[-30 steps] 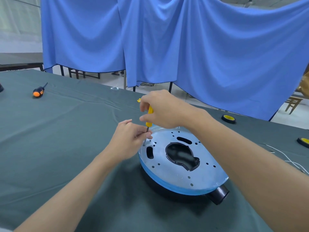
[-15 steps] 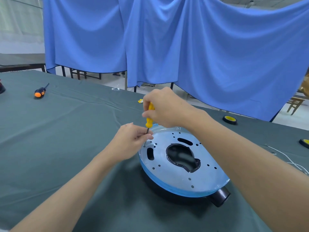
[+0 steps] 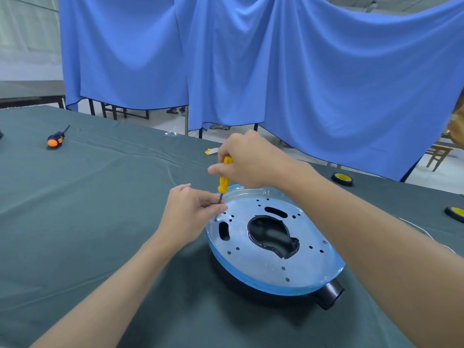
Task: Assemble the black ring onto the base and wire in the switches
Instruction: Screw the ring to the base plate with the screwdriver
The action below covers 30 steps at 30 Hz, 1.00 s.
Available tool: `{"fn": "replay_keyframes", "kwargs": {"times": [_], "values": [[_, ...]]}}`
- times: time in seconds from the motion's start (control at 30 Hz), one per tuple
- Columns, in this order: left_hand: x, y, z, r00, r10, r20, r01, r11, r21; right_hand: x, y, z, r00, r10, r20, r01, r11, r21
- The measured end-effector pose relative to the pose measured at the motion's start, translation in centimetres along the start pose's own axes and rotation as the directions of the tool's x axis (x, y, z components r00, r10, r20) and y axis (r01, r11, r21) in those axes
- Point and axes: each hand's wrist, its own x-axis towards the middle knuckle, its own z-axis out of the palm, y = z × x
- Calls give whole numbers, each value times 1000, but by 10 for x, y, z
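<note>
the dark green cloth table (image 3: 100, 222) carries the round pale blue see-through base plate (image 3: 263, 262). a black body (image 3: 273, 234), probably the black ring, shows under the plate and through its centre cut-out. the right hand (image 3: 251, 164) is above, with its fingers curled around the yellow handle of a small screwdriver (image 3: 224, 179). the left hand (image 3: 190, 212) is lower and nearer to the plate, and its thumb and fingertips pinch the thin shaft. the shaft stands almost upright, its top leaning a little right. its tip meets a small screw (image 3: 216, 219) at the plate's left rim, just below the left fingertips. i judge the turning must keep this axis over the hole.
</note>
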Motion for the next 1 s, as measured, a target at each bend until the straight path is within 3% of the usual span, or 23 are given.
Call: {"fn": "replay_keyframes", "kwargs": {"times": [0.13,0.27,0.37,0.57,0.83,1.0], "values": [[4,-3,-3,995,14,95,-17,1000,25,-2,-1,-4,990,-136,24,136,991,-6],[3,-2,-4,995,2,95,1,999,-36,1,-2,-1,998,-38,-40,39,999,23],[1,-1,-3,999,-21,30,23,998,-66,3,-4,6,998,13,-58,-17,997,-69],[2,1,-3,992,-9,122,13,999,-34,1,0,0,987,-114,110,121,991,-57],[1,-5,-1,987,-94,128,120,969,-218,5,-17,-1,989,-64,130,71,996,-50],[2,-1,5,986,-164,38,169,953,-254,12,-23,4,987,86,139,-82,996,-34]]}}
